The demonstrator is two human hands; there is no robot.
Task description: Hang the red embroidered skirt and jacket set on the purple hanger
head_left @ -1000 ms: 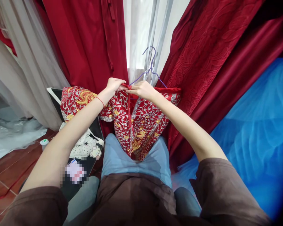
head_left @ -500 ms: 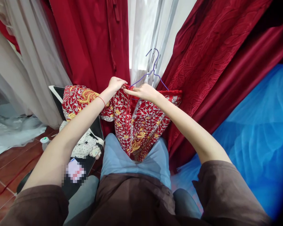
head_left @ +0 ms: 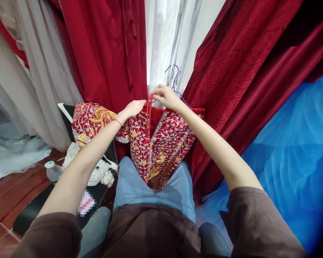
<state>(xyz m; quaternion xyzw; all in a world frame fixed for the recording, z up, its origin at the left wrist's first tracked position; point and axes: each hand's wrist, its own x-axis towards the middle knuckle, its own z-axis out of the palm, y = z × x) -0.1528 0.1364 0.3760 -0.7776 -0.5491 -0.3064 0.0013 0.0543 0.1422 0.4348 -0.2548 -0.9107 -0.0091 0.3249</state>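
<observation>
A red skirt-like garment (head_left: pixel 161 150) with silver and gold embroidery hangs down between my knees, its plain red top edge facing up. My left hand (head_left: pixel 134 107) is closed on that top edge at the left. Pinched in the fingers of my right hand (head_left: pixel 165 96) is a red cord (head_left: pixel 149 116), drawn up in a loop above the edge. Behind my right hand shows a purple wire hanger (head_left: pixel 175 80), its lower part hidden by the garment and the hand. Another embroidered red piece (head_left: pixel 90 120) lies to the left, partly behind my left forearm.
Long red dresses (head_left: pixel 107 53) hang in front, with a dark red lace one (head_left: pixel 231 68) to the right. Blue tulle (head_left: pixel 293 154) fills the right side. At left, a black chair (head_left: pixel 32 211) holds a dotted white cloth bag (head_left: pixel 97 175); a clear bottle (head_left: pixel 53 172) stands beside it.
My right hand has risen from the garment's top edge, pulling the red cord up into a loop. My left hand stays at the edge. The hanger sits slightly lower in view.
</observation>
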